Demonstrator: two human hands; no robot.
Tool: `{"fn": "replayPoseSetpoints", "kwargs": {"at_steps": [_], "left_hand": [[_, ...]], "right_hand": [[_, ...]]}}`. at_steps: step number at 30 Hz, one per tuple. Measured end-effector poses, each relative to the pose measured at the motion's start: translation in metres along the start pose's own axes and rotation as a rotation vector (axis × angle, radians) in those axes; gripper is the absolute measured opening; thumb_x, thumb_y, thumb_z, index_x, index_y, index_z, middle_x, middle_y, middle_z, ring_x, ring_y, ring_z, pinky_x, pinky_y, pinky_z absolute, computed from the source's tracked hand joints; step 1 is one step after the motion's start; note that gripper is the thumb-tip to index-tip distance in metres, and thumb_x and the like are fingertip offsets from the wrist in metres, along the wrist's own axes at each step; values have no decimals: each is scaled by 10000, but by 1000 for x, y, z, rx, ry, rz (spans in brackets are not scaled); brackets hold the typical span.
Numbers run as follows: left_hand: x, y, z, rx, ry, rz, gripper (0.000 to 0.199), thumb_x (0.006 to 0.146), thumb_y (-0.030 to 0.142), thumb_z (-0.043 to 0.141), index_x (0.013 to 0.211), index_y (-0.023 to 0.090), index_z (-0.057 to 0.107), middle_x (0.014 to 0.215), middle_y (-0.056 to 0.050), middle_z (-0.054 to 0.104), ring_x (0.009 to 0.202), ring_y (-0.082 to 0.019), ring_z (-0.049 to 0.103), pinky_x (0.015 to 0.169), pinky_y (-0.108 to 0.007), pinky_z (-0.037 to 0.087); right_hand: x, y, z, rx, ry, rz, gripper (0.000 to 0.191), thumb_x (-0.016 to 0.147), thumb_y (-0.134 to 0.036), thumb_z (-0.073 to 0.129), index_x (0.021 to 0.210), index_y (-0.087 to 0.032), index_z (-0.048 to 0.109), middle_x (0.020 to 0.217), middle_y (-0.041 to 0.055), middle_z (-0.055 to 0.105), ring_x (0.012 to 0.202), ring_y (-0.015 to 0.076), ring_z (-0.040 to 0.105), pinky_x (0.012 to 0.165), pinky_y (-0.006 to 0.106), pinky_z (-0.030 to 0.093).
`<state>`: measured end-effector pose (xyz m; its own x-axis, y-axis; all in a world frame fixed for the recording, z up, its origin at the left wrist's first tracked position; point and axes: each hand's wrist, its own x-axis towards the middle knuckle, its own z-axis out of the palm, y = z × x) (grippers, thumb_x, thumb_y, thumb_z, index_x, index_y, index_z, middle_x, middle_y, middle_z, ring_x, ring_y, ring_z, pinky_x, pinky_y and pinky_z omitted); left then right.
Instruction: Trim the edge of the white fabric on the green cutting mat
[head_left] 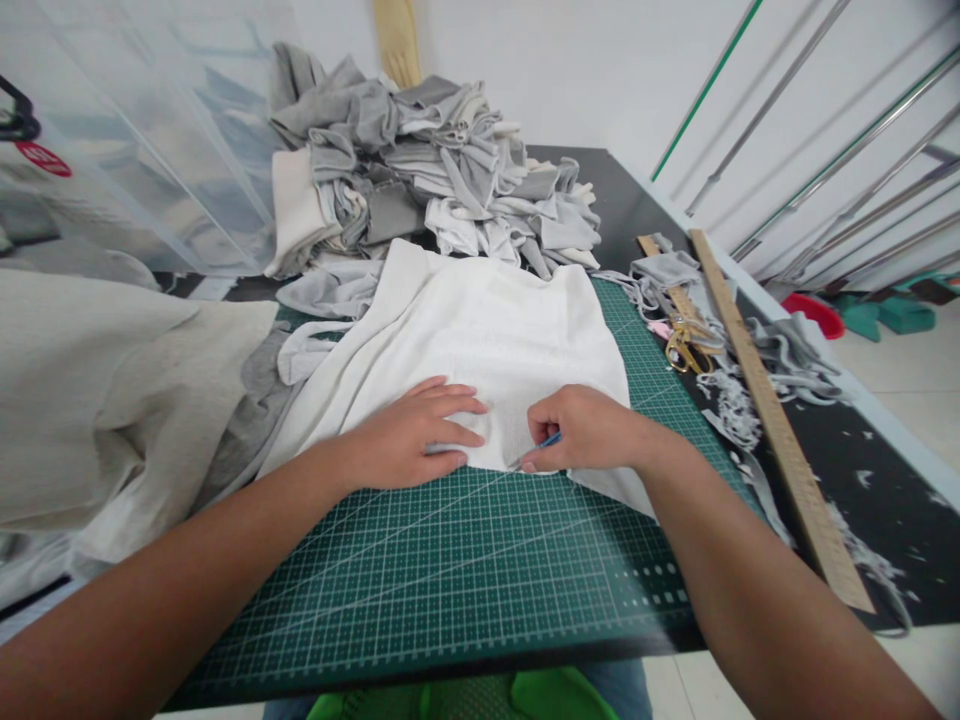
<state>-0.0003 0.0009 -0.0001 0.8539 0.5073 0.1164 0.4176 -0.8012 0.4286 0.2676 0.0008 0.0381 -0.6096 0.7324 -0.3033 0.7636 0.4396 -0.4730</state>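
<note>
A white cloth (510, 320) lies spread on the green cutting mat (450, 570), its front edge near the middle of the mat. My left hand (420, 435) rests flat on the cloth near that edge, fingers apart and pointing right. Just to its right, my right hand (566, 430) is closed around a small blue tool (550, 439), whose thin tip touches the cloth's front edge. Most of the tool is hidden by my fingers.
Grey and white cloths (450, 160) are heaped at the back. Beige fabric (127, 400) lies at the left. On the right are a wooden ruler (780, 420), gold-handled scissors (686, 347) and fabric scraps (735, 408). A clear plastic container (142, 120) stands back left.
</note>
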Motion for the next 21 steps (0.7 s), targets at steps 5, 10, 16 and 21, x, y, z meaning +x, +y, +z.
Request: {"fn": "replayPoseSetpoints", "kwargs": {"at_steps": [5, 10, 16, 21], "left_hand": [[0, 0, 0, 2, -5, -5, 279, 878, 251, 616, 1141, 339, 638, 1422, 25, 463, 1368, -220, 351, 1166, -515, 154], [0, -1, 1, 1, -4, -8, 278, 875, 245, 617, 1134, 343, 639, 1414, 32, 470, 1368, -220, 353, 1163, -520, 158], [0, 0, 1, -7, 3, -1, 274, 872, 244, 622, 1130, 333, 645, 1410, 20, 476, 1363, -228, 359, 1161, -527, 162], [0, 1, 1, -7, 9, 0, 271, 876, 244, 617, 1130, 336, 643, 1411, 25, 475, 1359, -225, 365, 1159, -526, 165]], "right_hand": [[0, 0, 1, -12, 10, 2, 349, 694, -550, 699, 695, -204, 653, 599, -30, 598, 539, 106, 468, 514, 256, 253], [0, 2, 1, -2, 5, -7, 353, 694, -553, 697, 698, -202, 657, 593, -34, 587, 537, 101, 460, 512, 252, 246], [1, 3, 1, 13, -4, -13, 365, 691, -566, 696, 699, -203, 654, 590, -39, 582, 536, 102, 459, 509, 253, 252], [1, 3, 1, -3, -3, -9, 373, 687, -574, 697, 694, -204, 653, 584, -38, 579, 537, 104, 455, 512, 255, 250]]}}
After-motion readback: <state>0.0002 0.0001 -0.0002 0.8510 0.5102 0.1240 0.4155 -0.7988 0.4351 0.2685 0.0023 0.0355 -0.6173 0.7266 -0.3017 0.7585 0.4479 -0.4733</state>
